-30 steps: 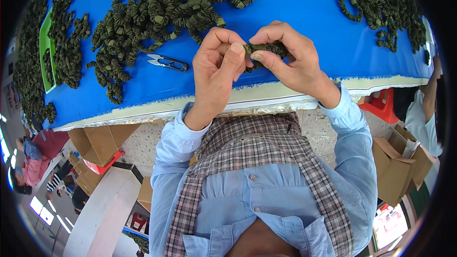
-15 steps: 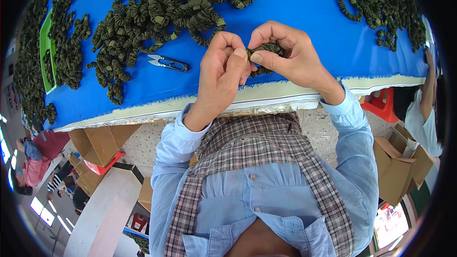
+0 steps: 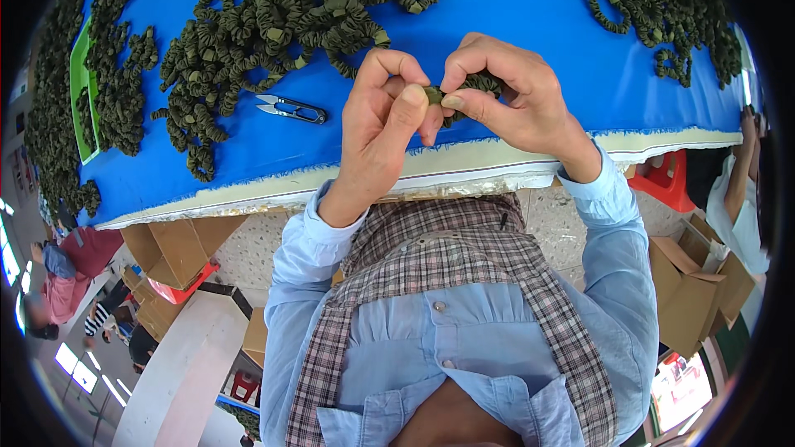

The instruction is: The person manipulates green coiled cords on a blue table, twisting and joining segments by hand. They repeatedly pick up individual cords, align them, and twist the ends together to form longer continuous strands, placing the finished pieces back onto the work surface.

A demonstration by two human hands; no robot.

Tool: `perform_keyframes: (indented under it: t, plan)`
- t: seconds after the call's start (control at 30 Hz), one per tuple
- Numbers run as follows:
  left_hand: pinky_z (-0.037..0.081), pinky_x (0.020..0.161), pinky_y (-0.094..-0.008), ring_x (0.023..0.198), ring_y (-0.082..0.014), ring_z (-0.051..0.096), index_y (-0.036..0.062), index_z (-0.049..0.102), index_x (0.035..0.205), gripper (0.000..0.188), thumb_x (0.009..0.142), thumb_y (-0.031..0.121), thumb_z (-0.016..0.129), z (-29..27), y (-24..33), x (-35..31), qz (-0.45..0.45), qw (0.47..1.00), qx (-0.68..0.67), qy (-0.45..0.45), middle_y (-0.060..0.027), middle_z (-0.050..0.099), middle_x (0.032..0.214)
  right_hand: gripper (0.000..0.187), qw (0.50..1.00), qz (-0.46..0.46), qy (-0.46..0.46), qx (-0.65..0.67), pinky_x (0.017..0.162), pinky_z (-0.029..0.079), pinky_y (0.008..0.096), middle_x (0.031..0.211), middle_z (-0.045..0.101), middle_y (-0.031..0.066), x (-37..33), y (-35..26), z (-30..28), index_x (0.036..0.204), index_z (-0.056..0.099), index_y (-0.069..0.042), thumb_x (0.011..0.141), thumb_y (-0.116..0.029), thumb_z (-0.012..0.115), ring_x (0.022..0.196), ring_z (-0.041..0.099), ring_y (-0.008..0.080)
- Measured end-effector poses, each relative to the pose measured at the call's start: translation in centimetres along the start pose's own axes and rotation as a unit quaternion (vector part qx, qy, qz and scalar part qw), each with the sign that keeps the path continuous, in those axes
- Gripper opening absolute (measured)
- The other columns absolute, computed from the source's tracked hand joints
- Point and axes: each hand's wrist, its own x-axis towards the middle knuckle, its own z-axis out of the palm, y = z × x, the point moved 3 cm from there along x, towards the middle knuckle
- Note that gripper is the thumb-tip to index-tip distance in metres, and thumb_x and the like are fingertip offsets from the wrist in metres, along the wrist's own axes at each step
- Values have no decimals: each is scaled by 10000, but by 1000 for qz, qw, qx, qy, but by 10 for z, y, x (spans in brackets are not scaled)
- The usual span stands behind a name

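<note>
Above the near edge of the blue-covered table, both my hands pinch one olive-green gathered fabric hair scrunchie [image 3: 480, 83]. My left hand [image 3: 383, 120] grips its smooth, lighter band section between thumb and forefinger. Close beside it, my right hand [image 3: 517, 99] pinches the adjoining part, and the ruffled loop runs behind those fingers, partly hidden. Left of my hands, a pair of thread snips [image 3: 291, 109] with dark handles lies on the blue cover, blades pointing left. Beyond them spreads a heap of similar green scrunchies [image 3: 298, 12].
More scrunchies pile up at the far right [image 3: 671, 12] and far left, around a bright green tray [image 3: 84, 91]. Cardboard boxes [image 3: 683, 290] and a red stool [image 3: 664, 182] stand below the table edge. Other people sit or stand at both sides.
My hands have moved slightly apart, and the scrunchie's smooth band section now shows between my fingertips. The snips and heaps stay where they were.
</note>
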Motion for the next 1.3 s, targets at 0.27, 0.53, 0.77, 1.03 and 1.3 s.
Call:
perform_keyframes:
  t: [0.27,0.53,0.77,1.03,1.3]
  plan:
    - [459,613,-243,665,-99,542,27,398,999,67,972,68,445,-1,9,-2,-5,996,92,-11,-62,552,776,172,994,-77,16,-80,556,433,281,826,599,80,-2,-7,3,931,589,4,791,16,689,706,564,194]
    - [453,614,-240,661,-99,532,30,405,997,160,997,175,473,-7,-8,-4,-8,999,-52,-8,-64,553,750,193,985,-131,44,-107,572,471,334,774,578,94,0,-10,8,893,578,-12,738,56,670,695,580,251]
    - [422,578,-220,634,-80,509,34,411,997,180,983,183,512,-6,-3,-3,15,1000,-3,-7,-52,551,736,197,987,-118,30,-104,575,470,323,785,584,93,0,-9,6,895,585,-15,735,53,677,707,587,242]
    - [391,518,-202,591,-71,502,34,425,1004,236,950,203,581,-5,12,-1,4,997,79,12,-47,568,732,241,995,-64,65,-28,497,443,261,842,610,57,-6,-4,8,976,592,-26,773,-33,721,696,589,137]
    - [363,513,-183,586,-38,466,40,387,1037,231,950,142,575,-1,12,-1,26,993,111,12,-26,567,702,299,987,-100,67,-111,483,413,251,765,627,38,-2,-2,10,982,685,-55,706,-106,790,627,532,131]
